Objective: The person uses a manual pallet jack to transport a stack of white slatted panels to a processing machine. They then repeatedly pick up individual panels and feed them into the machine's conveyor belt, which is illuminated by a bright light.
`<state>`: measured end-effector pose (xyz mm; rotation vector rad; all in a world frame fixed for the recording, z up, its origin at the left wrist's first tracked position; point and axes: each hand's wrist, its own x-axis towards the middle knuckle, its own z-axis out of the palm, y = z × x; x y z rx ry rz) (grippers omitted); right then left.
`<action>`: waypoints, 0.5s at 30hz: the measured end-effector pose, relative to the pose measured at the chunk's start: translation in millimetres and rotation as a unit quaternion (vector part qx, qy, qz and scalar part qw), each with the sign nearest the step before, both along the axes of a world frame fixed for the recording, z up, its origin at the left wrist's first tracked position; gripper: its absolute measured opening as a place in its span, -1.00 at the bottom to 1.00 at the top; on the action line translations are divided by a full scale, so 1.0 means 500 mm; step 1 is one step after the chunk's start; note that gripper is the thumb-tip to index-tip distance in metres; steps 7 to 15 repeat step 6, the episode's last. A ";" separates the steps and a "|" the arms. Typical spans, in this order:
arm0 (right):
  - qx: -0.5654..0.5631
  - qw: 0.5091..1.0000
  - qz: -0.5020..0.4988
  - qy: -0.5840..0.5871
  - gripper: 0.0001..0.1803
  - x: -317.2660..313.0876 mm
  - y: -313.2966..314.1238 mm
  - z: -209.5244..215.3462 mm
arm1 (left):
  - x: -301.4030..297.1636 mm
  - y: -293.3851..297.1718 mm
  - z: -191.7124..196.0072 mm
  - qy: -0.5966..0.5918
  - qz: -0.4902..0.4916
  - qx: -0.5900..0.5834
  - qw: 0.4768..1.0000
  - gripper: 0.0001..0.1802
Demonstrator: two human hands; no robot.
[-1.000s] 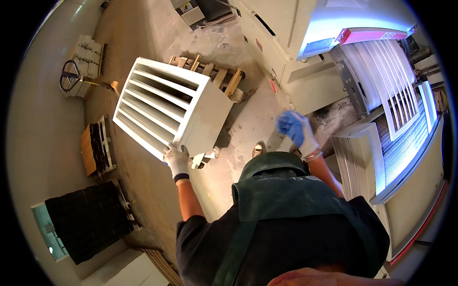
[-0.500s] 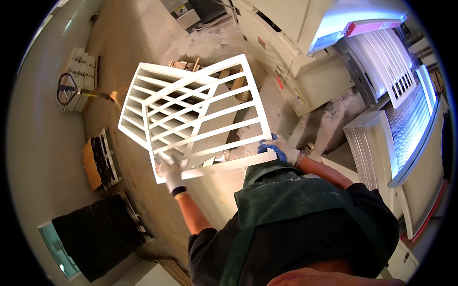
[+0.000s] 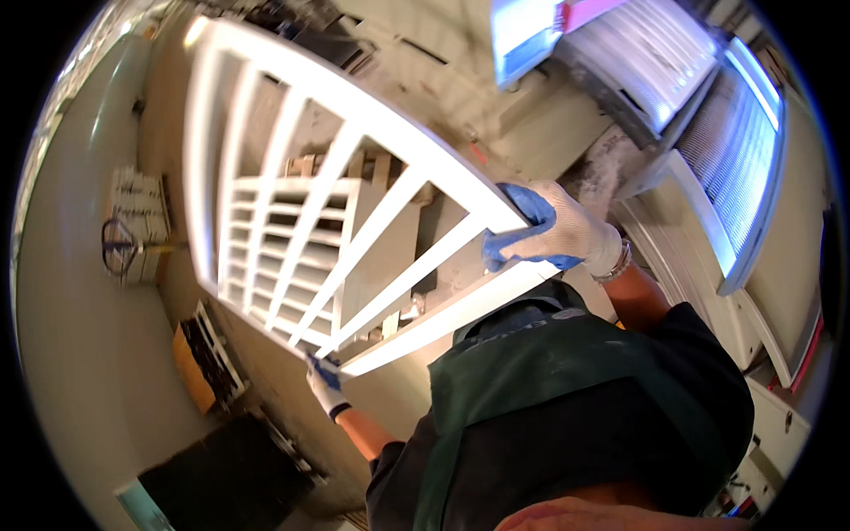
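While your right hand clamps the white slatted frame mid-frame, your left hand grips its lower-left corner, so it stays lifted off the stack.

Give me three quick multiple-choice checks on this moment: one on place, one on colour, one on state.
1. Where does the right hand grip the white slatted wooden panel?
A. at its near right corner
B. on a middle slat
C. nowhere

2. What colour are the palms of the white knit gloves?
A. red
B. blue
C. black

3. How is the panel held?
A. lying flat on the floor
B. leaning on the wall
C. lifted in both hands

Answers: 1 A, the fingers wrap the frame where the two near rails meet at the right. 2 B, blue coating shows on the right hand and on the left hand. 3 C, the left hand holds the lower corner, the right hand the other, and the floor shows through the slats.
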<state>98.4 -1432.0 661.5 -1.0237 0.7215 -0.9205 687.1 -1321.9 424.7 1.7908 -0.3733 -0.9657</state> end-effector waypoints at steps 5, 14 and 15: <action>-0.172 0.978 0.065 -0.104 -0.19 -0.144 -0.031 0.090 | -0.186 -0.110 0.150 0.037 0.077 -0.286 0.954 -0.19; -0.198 0.952 0.057 -0.224 -0.08 -0.169 -0.039 0.072 | -0.221 -0.155 0.155 0.046 0.050 -0.295 0.953 -0.19; -0.198 0.952 0.057 -0.224 -0.08 -0.169 -0.039 0.072 | -0.221 -0.155 0.155 0.046 0.050 -0.295 0.953 -0.19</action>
